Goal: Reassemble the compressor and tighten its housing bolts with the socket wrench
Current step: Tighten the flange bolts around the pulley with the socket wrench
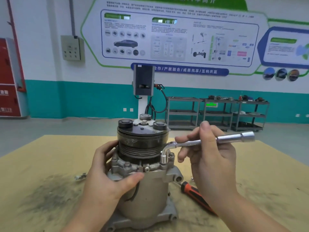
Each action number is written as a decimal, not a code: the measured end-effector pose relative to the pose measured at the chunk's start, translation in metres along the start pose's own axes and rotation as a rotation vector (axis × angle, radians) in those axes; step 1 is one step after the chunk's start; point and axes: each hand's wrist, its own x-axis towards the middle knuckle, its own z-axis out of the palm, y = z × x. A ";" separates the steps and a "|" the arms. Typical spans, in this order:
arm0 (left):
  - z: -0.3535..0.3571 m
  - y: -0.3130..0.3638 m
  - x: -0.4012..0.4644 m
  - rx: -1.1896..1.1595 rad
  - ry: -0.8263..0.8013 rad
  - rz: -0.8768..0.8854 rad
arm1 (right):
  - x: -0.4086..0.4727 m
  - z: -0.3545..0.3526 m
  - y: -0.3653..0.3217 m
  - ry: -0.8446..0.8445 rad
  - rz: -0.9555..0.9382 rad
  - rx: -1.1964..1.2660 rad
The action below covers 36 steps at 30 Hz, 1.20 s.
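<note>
At frame centre, your left hand (107, 174) grips the one upright compressor (143, 164), while your right hand (212, 158) holds one socket wrench (197, 142) seated on a housing bolt (163, 162).

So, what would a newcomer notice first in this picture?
The grey compressor standing upright mid-table, its black pulley on top. The left hand holds its body, while the right hand holds the L-shaped socket wrench set on a housing bolt. An orange-handled screwdriver lies beside it.
</note>
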 end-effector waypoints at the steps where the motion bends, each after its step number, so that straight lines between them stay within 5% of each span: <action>1: 0.000 0.000 -0.002 -0.015 0.006 -0.002 | -0.004 -0.002 0.003 -0.015 -0.069 -0.039; 6: 0.005 0.003 0.000 -0.105 0.027 -0.002 | -0.010 -0.007 0.011 -0.144 -0.347 -0.096; 14: 0.001 0.002 -0.001 -0.023 0.014 -0.026 | -0.018 -0.004 0.005 -0.477 -0.712 -0.693; 22: -0.005 0.008 -0.004 0.114 -0.054 -0.001 | -0.016 0.008 -0.018 -0.409 -0.599 -0.710; 30: -0.006 -0.001 -0.002 0.131 -0.027 -0.014 | 0.011 0.000 -0.020 0.020 0.187 0.026; 36: -0.003 0.002 -0.004 0.130 -0.048 -0.034 | 0.014 -0.005 -0.008 0.017 0.317 0.146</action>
